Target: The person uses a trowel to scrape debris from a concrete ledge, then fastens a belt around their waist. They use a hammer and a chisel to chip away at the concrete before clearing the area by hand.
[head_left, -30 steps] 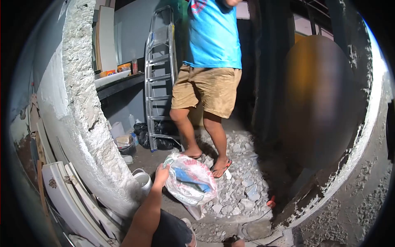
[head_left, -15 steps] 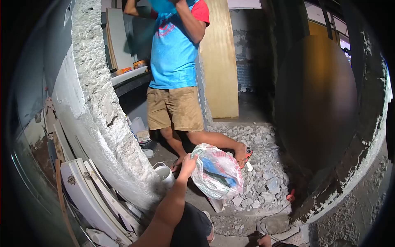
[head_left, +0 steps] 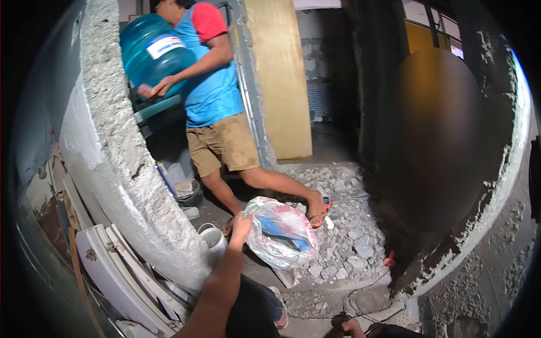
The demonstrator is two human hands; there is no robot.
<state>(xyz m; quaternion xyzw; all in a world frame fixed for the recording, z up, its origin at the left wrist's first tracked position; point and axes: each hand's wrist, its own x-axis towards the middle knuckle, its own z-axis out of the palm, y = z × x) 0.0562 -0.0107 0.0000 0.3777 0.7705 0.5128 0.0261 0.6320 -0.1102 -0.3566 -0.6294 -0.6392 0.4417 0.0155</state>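
My left hand is closed on the rim of a whitish plastic bag with red and green print. The bag hangs open over the rubble, and something blue and dark shows inside it. At the bottom edge, my right hand is only partly in view. Its fingers are curled beside a dark object that I cannot make out, near a thin cable. A white bucket stands just left of my left wrist.
A co-worker in a blue shirt carries a large blue water jug past the broken wall. Broken concrete covers the floor. Boards lean at left; a wooden panel stands behind.
The co-worker has moved left and lowered the jug from head height to chest height. My view has shifted slightly right. My left hand keeps its grip on the bag.
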